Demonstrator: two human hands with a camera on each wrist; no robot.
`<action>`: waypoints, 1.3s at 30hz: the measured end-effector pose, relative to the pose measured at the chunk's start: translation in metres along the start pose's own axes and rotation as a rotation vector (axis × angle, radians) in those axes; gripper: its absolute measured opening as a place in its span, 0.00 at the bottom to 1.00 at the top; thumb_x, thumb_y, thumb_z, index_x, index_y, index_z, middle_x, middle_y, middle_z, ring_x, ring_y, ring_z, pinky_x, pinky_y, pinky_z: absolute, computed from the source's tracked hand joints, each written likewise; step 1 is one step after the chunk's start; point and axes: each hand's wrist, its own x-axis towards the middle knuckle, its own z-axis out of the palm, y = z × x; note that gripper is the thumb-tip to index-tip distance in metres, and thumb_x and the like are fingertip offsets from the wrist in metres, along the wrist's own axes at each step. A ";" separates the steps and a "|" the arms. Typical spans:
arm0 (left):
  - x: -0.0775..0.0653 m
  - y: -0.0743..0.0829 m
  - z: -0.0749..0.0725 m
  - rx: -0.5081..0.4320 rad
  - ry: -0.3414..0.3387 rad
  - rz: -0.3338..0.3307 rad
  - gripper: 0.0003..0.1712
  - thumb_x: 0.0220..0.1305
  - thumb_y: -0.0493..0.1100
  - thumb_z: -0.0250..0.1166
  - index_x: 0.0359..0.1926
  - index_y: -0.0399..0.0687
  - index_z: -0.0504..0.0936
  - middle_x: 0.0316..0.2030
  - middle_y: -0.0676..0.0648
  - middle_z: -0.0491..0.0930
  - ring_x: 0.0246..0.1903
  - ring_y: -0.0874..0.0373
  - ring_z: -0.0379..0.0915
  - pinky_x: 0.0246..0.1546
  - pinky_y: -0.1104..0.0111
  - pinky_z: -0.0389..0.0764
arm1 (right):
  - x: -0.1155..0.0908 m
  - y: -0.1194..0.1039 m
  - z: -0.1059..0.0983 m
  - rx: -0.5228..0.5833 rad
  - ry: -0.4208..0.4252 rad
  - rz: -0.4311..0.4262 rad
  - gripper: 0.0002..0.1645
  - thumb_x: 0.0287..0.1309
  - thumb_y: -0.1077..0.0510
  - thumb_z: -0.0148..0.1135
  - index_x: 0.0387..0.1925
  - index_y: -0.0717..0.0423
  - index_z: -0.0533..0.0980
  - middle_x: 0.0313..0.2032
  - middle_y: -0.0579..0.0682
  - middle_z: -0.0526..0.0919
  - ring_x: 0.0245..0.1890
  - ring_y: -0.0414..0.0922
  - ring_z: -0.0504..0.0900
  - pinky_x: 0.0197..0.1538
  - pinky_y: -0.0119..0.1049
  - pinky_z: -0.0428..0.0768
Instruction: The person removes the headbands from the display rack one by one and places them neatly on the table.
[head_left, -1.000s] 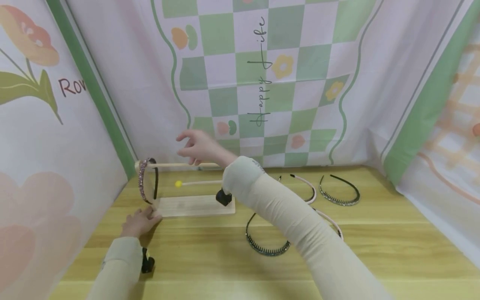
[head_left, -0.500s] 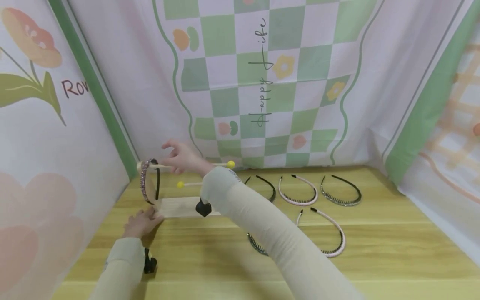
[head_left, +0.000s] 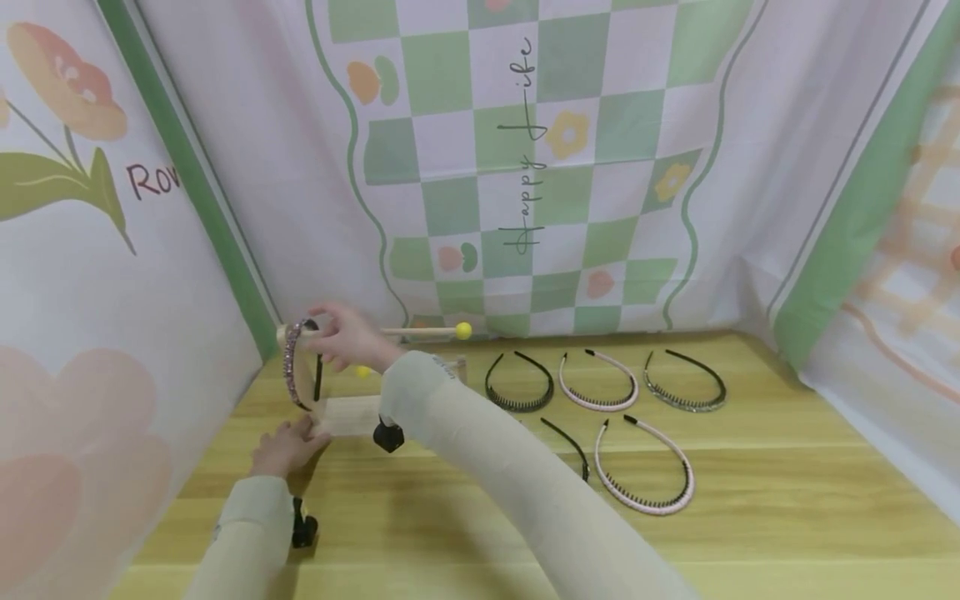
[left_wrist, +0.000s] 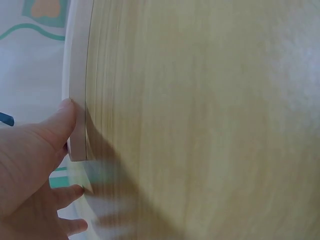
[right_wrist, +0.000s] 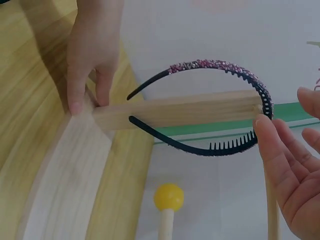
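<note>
A wooden headband stand is at the left of the table, with a flat base, an upright and two yellow-tipped rods. A headband with pinkish glitter and black comb teeth hangs on its upper rod, close to the upright. My right hand is at the top of this headband; in the right wrist view the thumb tip touches the band beside the rod and the other fingers are loosely extended. With thumb and fingers, my left hand holds the left end of the base.
On the table to the right lie several headbands: a black one, two pink ones, a glittery one, and another partly behind my right sleeve. A lower rod with a yellow ball juts from the stand. Patterned curtains hang behind.
My right hand has moved left and down along the upper rod to the glittery headband, uncovering the rod's yellow tip and headbands on the table. The left hand stays at the base.
</note>
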 end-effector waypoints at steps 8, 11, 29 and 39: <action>-0.001 -0.003 0.003 0.009 -0.005 -0.010 0.43 0.65 0.64 0.46 0.68 0.38 0.53 0.62 0.20 0.45 0.56 0.17 0.40 0.51 0.31 0.49 | 0.004 0.011 0.023 0.074 -0.021 0.034 0.33 0.53 0.63 0.64 0.61 0.52 0.65 0.34 0.51 0.79 0.31 0.49 0.81 0.27 0.38 0.82; 0.001 -0.005 0.004 0.002 -0.002 -0.007 0.44 0.64 0.66 0.47 0.68 0.38 0.54 0.62 0.21 0.46 0.56 0.17 0.40 0.51 0.31 0.48 | 0.005 0.014 0.029 0.109 -0.033 0.035 0.34 0.54 0.63 0.64 0.62 0.50 0.64 0.36 0.51 0.78 0.35 0.51 0.80 0.29 0.39 0.82; -0.004 0.003 0.000 -0.008 -0.012 0.007 0.40 0.67 0.62 0.46 0.68 0.38 0.53 0.63 0.21 0.44 0.56 0.17 0.38 0.52 0.31 0.46 | 0.008 0.015 0.037 0.121 0.041 0.037 0.22 0.55 0.67 0.62 0.52 0.53 0.76 0.40 0.47 0.78 0.27 0.43 0.79 0.35 0.44 0.81; -0.001 0.003 -0.001 -0.006 0.006 0.008 0.42 0.66 0.63 0.47 0.68 0.39 0.52 0.62 0.20 0.45 0.56 0.17 0.38 0.52 0.31 0.47 | 0.011 0.019 0.025 0.049 0.117 -0.005 0.14 0.56 0.69 0.59 0.45 0.56 0.78 0.33 0.46 0.77 0.25 0.42 0.79 0.30 0.38 0.82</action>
